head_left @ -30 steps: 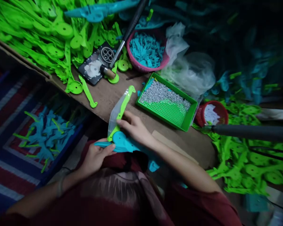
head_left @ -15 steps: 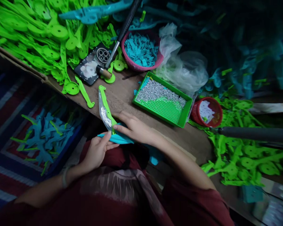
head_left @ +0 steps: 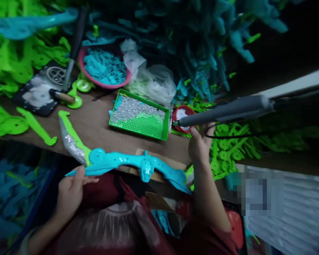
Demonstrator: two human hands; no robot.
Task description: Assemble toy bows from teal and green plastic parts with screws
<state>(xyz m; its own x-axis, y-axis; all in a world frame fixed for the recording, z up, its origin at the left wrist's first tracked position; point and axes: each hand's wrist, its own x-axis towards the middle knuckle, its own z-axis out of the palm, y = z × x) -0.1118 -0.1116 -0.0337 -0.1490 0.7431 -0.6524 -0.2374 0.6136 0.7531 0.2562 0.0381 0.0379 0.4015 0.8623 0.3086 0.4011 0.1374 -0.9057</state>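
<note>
My left hand (head_left: 70, 184) grips the left end of a long blue plastic bow-shaped piece (head_left: 127, 164), which lies across my lap at the table's front edge. A green arm with a clear strip (head_left: 71, 140) is fitted to its left end. My right hand (head_left: 200, 143) is raised to the right, fingers partly curled just under the tip of a grey rod-shaped tool (head_left: 225, 111) that hangs over the table; I cannot make out whether it touches it. A green tray (head_left: 163, 131) of small silver bits sits between the two hands, further back.
A pink bowl (head_left: 103, 67) of blue parts, a hammer (head_left: 66, 86), a dark plate (head_left: 39, 94) and a small red basket (head_left: 182, 113) stand on the wooden table (head_left: 95, 124). Heaps of green parts (head_left: 234, 148) and blue parts (head_left: 202, 53) surround it. Crumpled clear bags (head_left: 151, 83) lie behind the tray.
The view has swung right. My right hand left the blue piece and rose toward the grey tool. The blue piece now lies stretched out, held by the left hand alone.
</note>
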